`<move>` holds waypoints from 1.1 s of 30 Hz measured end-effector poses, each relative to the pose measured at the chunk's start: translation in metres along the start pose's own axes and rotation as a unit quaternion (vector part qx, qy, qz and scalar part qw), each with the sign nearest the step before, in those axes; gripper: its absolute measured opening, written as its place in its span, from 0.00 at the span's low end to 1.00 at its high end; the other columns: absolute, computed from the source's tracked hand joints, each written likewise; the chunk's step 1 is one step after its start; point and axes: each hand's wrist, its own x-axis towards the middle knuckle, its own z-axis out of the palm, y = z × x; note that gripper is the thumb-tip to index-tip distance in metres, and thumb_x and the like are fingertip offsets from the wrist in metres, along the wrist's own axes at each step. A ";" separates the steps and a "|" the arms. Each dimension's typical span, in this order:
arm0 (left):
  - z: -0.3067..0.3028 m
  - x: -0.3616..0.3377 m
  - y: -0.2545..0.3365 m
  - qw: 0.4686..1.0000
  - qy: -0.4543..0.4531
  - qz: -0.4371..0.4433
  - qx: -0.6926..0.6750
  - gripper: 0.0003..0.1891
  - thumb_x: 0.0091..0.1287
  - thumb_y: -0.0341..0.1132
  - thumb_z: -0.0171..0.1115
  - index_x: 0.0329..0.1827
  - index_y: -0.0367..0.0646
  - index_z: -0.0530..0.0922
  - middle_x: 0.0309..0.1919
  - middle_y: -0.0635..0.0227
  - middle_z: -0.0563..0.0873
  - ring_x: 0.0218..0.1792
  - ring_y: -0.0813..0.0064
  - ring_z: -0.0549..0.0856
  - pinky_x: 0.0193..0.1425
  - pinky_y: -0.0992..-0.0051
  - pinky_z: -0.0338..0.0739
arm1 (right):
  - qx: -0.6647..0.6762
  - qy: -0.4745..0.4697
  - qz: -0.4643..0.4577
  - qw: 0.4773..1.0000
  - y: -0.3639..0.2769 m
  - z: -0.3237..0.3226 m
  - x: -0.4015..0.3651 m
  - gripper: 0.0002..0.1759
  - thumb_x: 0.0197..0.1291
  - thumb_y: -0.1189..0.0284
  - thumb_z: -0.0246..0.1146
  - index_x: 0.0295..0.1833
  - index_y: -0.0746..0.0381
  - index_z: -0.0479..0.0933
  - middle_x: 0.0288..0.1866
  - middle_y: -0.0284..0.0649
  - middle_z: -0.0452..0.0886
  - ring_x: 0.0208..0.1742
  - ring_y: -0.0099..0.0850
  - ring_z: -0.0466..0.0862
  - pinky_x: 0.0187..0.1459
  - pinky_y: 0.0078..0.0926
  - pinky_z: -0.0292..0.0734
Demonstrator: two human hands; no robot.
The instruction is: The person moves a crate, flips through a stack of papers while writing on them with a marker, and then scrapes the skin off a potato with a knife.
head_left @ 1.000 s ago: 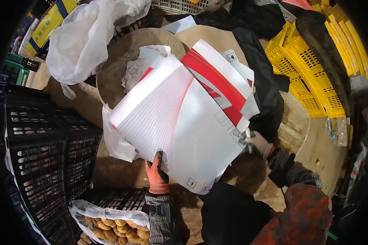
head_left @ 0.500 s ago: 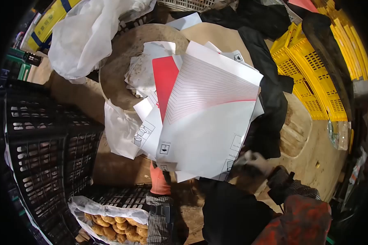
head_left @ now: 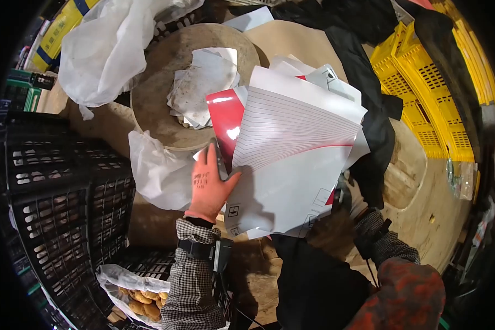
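Observation:
A loose stack of white printed sheets (head_left: pixel 297 159), with fine grey lines and a red curve on top, lies fanned out in front of me. From its left side juts a glossy red sheet (head_left: pixel 224 113). My left hand (head_left: pixel 208 190), in an orange glove, is at the left edge of the stack with its fingers stretched and its thumb apart. Close to the stack's lower right edge is my right hand (head_left: pixel 355 197), also gloved; its fingers are mostly hidden and blurred. A round wooden board (head_left: pixel 154 104) behind holds a pile of dirty, worn sheets (head_left: pixel 203 85).
Black crates (head_left: pixel 66 203) stand at the left. Potatoes (head_left: pixel 143 302) lie in a lined crate at lower left. White plastic (head_left: pixel 107 55) hangs at upper left, with more white plastic (head_left: pixel 157 173) left of my hand. Yellow crates (head_left: pixel 418 82) and black cloth (head_left: pixel 368 148) are at right.
My left hand has come up from below the stack to its left edge, fingers now spread. My right hand has moved up along the right edge. The stack has shifted slightly right.

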 end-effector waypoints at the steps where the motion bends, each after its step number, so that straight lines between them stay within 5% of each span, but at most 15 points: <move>1: 0.000 -0.005 -0.009 0.987 0.071 0.043 0.136 0.47 0.52 0.45 0.72 0.70 0.32 0.57 0.63 0.46 0.68 0.65 0.48 0.66 0.71 0.57 0.57 | 0.028 -0.016 -0.013 0.999 -0.005 -0.001 0.001 0.14 0.67 0.57 0.59 0.39 0.57 0.72 0.21 0.28 0.73 0.18 0.19 0.72 0.19 0.17 0.66; 2: 0.000 -0.006 -0.020 0.949 0.144 0.083 0.269 0.47 0.53 0.44 0.72 0.71 0.33 0.56 0.64 0.47 0.68 0.65 0.48 0.66 0.71 0.58 0.57 | 0.055 -0.035 -0.028 0.997 -0.009 -0.003 0.004 0.14 0.66 0.56 0.60 0.40 0.56 0.72 0.21 0.27 0.72 0.17 0.19 0.71 0.18 0.17 0.65; 6: -0.009 0.013 -0.019 0.988 0.085 0.048 0.122 0.45 0.51 0.46 0.71 0.70 0.37 0.61 0.63 0.49 0.69 0.66 0.47 0.64 0.71 0.54 0.55 | 0.116 -0.157 0.001 0.981 -0.008 -0.021 0.029 0.15 0.65 0.62 0.62 0.49 0.61 0.72 0.31 0.32 0.78 0.29 0.22 0.78 0.29 0.19 0.75; 8: -0.012 0.020 -0.011 0.991 0.038 0.037 0.124 0.44 0.51 0.48 0.71 0.69 0.37 0.62 0.62 0.51 0.71 0.65 0.48 0.65 0.69 0.54 0.59 | -0.127 0.029 -0.117 0.984 -0.014 -0.019 0.044 0.20 0.62 0.70 0.63 0.57 0.66 0.70 0.47 0.37 0.78 0.47 0.26 0.79 0.48 0.23 0.76; 9: -0.007 0.018 -0.012 1.000 -0.003 0.006 0.010 0.44 0.51 0.48 0.71 0.69 0.39 0.62 0.59 0.50 0.73 0.64 0.48 0.66 0.67 0.54 0.62 | -0.063 0.020 -0.151 0.986 -0.035 -0.011 0.041 0.28 0.58 0.76 0.64 0.63 0.71 0.66 0.57 0.40 0.74 0.58 0.28 0.74 0.61 0.26 0.68; 10: -0.002 0.016 -0.012 0.993 -0.042 -0.026 -0.105 0.44 0.51 0.49 0.71 0.69 0.40 0.63 0.57 0.50 0.74 0.62 0.48 0.68 0.65 0.54 0.65 | -0.073 0.009 -0.254 0.964 -0.052 -0.006 0.041 0.28 0.57 0.76 0.64 0.63 0.70 0.67 0.54 0.39 0.76 0.55 0.27 0.75 0.58 0.25 0.70; 12: 0.009 -0.003 -0.011 0.982 -0.107 -0.122 -0.094 0.43 0.51 0.48 0.72 0.70 0.44 0.64 0.57 0.49 0.74 0.61 0.50 0.70 0.62 0.57 0.68 | -0.121 0.024 -0.171 0.977 -0.106 0.018 0.031 0.27 0.58 0.76 0.64 0.63 0.70 0.68 0.51 0.37 0.78 0.50 0.24 0.77 0.53 0.21 0.72; 14: 0.035 -0.015 -0.030 0.986 -0.026 -0.022 0.162 0.44 0.51 0.49 0.71 0.71 0.48 0.62 0.59 0.47 0.72 0.61 0.53 0.72 0.61 0.61 0.69 | -0.134 0.033 -0.152 0.979 -0.110 0.011 0.053 0.25 0.59 0.77 0.63 0.62 0.70 0.68 0.49 0.36 0.78 0.47 0.22 0.77 0.50 0.19 0.73; 16: 0.040 -0.015 -0.024 0.975 -0.050 -0.061 0.206 0.45 0.52 0.46 0.71 0.73 0.46 0.58 0.64 0.48 0.69 0.64 0.57 0.71 0.63 0.64 0.68 | -0.151 0.039 -0.130 0.979 -0.102 0.002 0.066 0.24 0.60 0.78 0.62 0.62 0.70 0.69 0.47 0.35 0.79 0.44 0.20 0.77 0.47 0.17 0.74; 17: 0.048 -0.014 -0.027 0.999 -0.013 -0.049 0.001 0.46 0.52 0.43 0.72 0.73 0.44 0.57 0.64 0.49 0.70 0.64 0.57 0.71 0.63 0.64 0.68 | -0.155 0.001 -0.133 0.979 -0.103 0.009 0.064 0.23 0.60 0.79 0.62 0.61 0.69 0.69 0.47 0.35 0.79 0.43 0.20 0.78 0.45 0.16 0.74; 19: 0.059 -0.014 -0.033 0.918 -0.026 -0.107 -0.380 0.45 0.53 0.36 0.71 0.73 0.39 0.55 0.63 0.52 0.72 0.63 0.60 0.73 0.64 0.67 0.68 | -0.171 -0.021 -0.094 0.981 -0.108 0.016 0.056 0.24 0.59 0.80 0.63 0.62 0.67 0.69 0.51 0.39 0.78 0.46 0.26 0.80 0.47 0.20 0.77; 24: 0.057 -0.020 0.000 0.972 0.026 0.025 -0.234 0.40 0.56 0.35 0.70 0.70 0.38 0.59 0.57 0.56 0.77 0.57 0.66 0.77 0.61 0.69 0.71 | -0.059 -0.097 -0.209 0.971 -0.115 -0.014 0.044 0.23 0.61 0.75 0.64 0.60 0.68 0.68 0.51 0.41 0.79 0.49 0.30 0.81 0.54 0.26 0.77; 27: 0.055 -0.012 -0.005 0.861 -0.040 -0.044 -0.506 0.31 0.56 0.30 0.68 0.64 0.37 0.68 0.54 0.63 0.80 0.51 0.74 0.79 0.55 0.73 0.75 | -0.127 -0.093 -0.116 0.981 -0.143 0.003 0.030 0.21 0.60 0.73 0.64 0.56 0.68 0.69 0.48 0.39 0.80 0.48 0.28 0.81 0.52 0.25 0.76; 29: 0.053 -0.013 -0.005 0.872 -0.068 -0.018 -0.484 0.31 0.58 0.33 0.69 0.65 0.39 0.67 0.55 0.65 0.79 0.54 0.74 0.78 0.58 0.73 0.73 | -0.235 -0.013 -0.134 0.963 -0.152 0.019 0.029 0.18 0.61 0.74 0.64 0.54 0.67 0.70 0.46 0.38 0.80 0.45 0.26 0.80 0.49 0.23 0.75; 33: 0.023 -0.056 0.023 0.858 -0.027 0.010 -0.513 0.30 0.56 0.46 0.72 0.57 0.35 0.76 0.50 0.64 0.83 0.52 0.73 0.79 0.55 0.71 0.74 | -0.122 -0.086 -0.244 0.958 -0.159 0.014 0.018 0.22 0.60 0.76 0.63 0.59 0.65 0.66 0.47 0.40 0.79 0.45 0.28 0.81 0.49 0.25 0.77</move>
